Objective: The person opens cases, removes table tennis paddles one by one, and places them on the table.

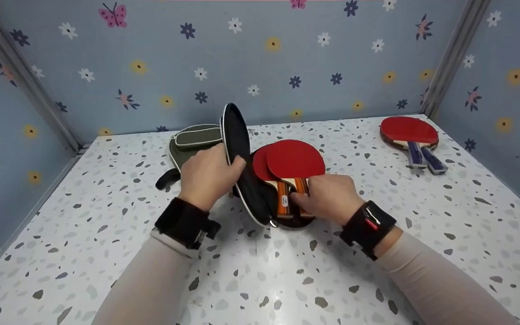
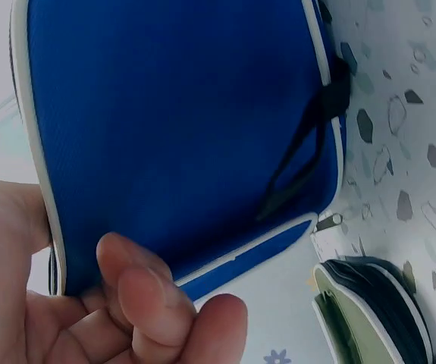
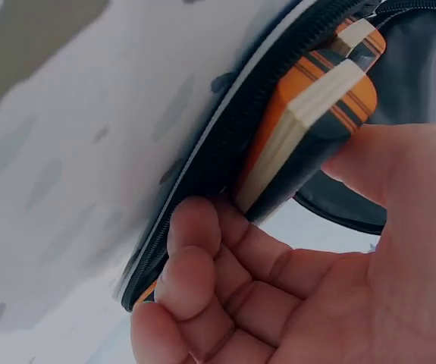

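hidden: paddle handles' (image 1: 292, 198) ends under right hand (image 1: 327, 198) | cut off: blue case (image 2: 180, 129) top edge

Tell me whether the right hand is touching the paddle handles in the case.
Touching. The right wrist view shows the right hand with its thumb pressed against the orange handles lying in the case.

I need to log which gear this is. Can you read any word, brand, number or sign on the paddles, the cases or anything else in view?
No text can be read in any view.
Orange paddle handles: a small pale mark, too small to read.
Blue case flap held by the left hand: plain, no print.
Green case: no label shows.
Far paddles: none visible.
Right hand hides part of the handles.
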A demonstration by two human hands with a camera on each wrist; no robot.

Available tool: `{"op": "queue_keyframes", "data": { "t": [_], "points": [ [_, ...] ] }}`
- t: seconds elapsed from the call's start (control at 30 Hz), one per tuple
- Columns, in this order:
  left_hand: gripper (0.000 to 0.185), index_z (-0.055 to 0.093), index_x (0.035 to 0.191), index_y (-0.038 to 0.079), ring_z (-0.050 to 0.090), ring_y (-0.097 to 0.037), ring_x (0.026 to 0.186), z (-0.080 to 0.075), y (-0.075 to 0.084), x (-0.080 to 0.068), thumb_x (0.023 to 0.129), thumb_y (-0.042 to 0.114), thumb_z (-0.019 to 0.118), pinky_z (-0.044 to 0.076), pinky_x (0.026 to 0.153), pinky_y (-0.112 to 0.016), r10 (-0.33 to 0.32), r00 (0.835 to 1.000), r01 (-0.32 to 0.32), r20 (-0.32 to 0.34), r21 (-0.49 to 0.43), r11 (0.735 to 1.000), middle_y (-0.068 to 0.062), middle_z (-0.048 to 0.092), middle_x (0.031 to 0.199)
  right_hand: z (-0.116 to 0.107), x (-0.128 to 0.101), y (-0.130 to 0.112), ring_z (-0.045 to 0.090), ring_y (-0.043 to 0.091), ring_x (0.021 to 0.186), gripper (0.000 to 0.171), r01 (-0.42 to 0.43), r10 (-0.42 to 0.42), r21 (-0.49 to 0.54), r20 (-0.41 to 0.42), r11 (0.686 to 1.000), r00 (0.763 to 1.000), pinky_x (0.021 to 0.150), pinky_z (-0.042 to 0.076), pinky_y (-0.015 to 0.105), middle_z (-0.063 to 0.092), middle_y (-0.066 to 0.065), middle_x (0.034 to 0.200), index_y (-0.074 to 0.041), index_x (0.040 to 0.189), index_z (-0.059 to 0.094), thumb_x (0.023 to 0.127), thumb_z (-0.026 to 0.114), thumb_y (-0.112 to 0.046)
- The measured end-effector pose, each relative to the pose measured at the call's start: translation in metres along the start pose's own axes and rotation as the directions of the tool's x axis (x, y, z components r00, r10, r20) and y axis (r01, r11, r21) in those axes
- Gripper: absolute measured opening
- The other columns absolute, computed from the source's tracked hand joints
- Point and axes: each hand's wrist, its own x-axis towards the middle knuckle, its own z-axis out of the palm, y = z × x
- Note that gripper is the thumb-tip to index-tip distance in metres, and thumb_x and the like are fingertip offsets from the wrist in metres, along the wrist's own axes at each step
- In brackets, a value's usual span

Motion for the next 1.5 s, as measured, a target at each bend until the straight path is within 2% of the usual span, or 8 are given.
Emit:
{"op": "queue_keyframes", "data": {
  "t": [0.2,0.43,0.57,0.73,0.9,1.13,1.33,1.5],
  "points": [
    [0.034,0.06,0.075,0.013,0.067,-0.034,0.072,-0.004,-0.008,0.0,0.101,0.036,0.057,0.049,0.062,-0.05,-0.03,0.998,0.028,0.057,0.044,0.999,-0.008,0.066,0.072,0.001,0.003,0.005,0.058,0.024,0.061,0.045,-0.038,0.038,-0.015,0.034,0.999,0.999,0.054,0.042,0.038,0.057,0.002,0.062,-0.013,0.067,0.062,0.103,0.064,-0.04],
    [0.035,0.059,0.072,0.013,0.067,-0.033,0.07,-0.007,-0.009,0.002,0.101,0.034,0.057,0.047,0.061,-0.047,-0.055,0.993,0.047,0.107,0.074,0.996,-0.008,0.066,0.07,0.004,0.003,0.012,0.058,0.025,0.062,0.034,-0.052,0.052,0.002,0.006,0.999,0.999,0.055,0.043,0.038,0.057,0.003,0.065,-0.013,0.074,0.059,0.101,0.066,-0.033],
    [0.036,0.059,0.071,0.014,0.067,-0.032,0.069,-0.007,-0.008,0.001,0.101,0.033,0.057,0.046,0.06,-0.047,-0.06,0.991,0.051,0.117,0.079,0.996,-0.007,0.065,0.07,0.005,0.003,0.012,0.06,0.028,0.064,0.028,-0.058,0.058,-0.007,-0.013,0.998,0.998,0.057,0.047,0.042,0.057,0.005,0.068,-0.006,0.092,0.063,0.104,0.062,-0.032],
    [0.036,0.059,0.071,0.013,0.066,-0.032,0.069,-0.005,-0.006,-0.001,0.101,0.032,0.057,0.046,0.06,-0.047,-0.051,0.994,0.042,0.101,0.089,0.995,-0.008,0.064,0.07,0.004,0.001,0.01,0.062,0.031,0.064,0.04,-0.071,0.07,-0.043,-0.031,0.997,0.997,0.06,0.054,0.048,0.058,0.009,0.069,0.006,0.118,0.063,0.112,0.053,-0.033],
    [0.035,0.061,0.073,0.012,0.067,-0.034,0.071,-0.003,-0.005,-0.002,0.101,0.032,0.057,0.048,0.061,-0.049,-0.039,0.995,0.03,0.088,0.1,0.995,-0.01,0.065,0.071,-0.004,-0.001,0.016,0.062,0.031,0.065,0.036,-0.059,0.058,-0.027,-0.051,0.998,0.997,0.06,0.052,0.047,0.058,0.009,0.071,0.0,0.107,0.061,0.114,0.055,-0.035],
    [0.036,0.062,0.074,0.012,0.069,-0.035,0.073,-0.005,0.001,-0.003,0.102,0.035,0.058,0.052,0.065,-0.052,-0.023,0.996,0.013,0.084,0.116,0.993,-0.01,0.068,0.073,-0.013,0.0,0.039,0.061,0.032,0.068,0.037,-0.039,0.039,0.009,-0.078,0.999,0.996,0.062,0.05,0.046,0.056,0.011,0.076,0.0,0.111,0.058,0.115,0.054,-0.037],
    [0.035,0.063,0.075,0.012,0.068,-0.035,0.072,-0.005,0.002,-0.004,0.103,0.033,0.058,0.052,0.065,-0.052,-0.016,0.997,0.008,0.072,0.117,0.993,-0.01,0.067,0.072,-0.018,0.01,0.07,0.061,0.037,0.059,0.044,-0.019,0.004,-0.078,-0.184,0.997,0.983,0.056,0.054,0.054,0.055,0.012,0.069,0.009,0.118,0.057,0.116,0.053,-0.035],
    [0.034,0.063,0.076,0.012,0.067,-0.034,0.071,-0.003,0.0,-0.005,0.102,0.033,0.058,0.051,0.064,-0.051,-0.02,0.997,0.012,0.074,0.107,0.994,-0.009,0.066,0.072,-0.021,0.027,0.095,0.063,0.042,0.061,0.057,-0.103,0.083,-0.112,-0.168,0.988,0.982,0.059,0.056,0.057,0.058,0.016,0.068,0.019,0.135,0.054,0.116,0.049,-0.034]
  ]
}}
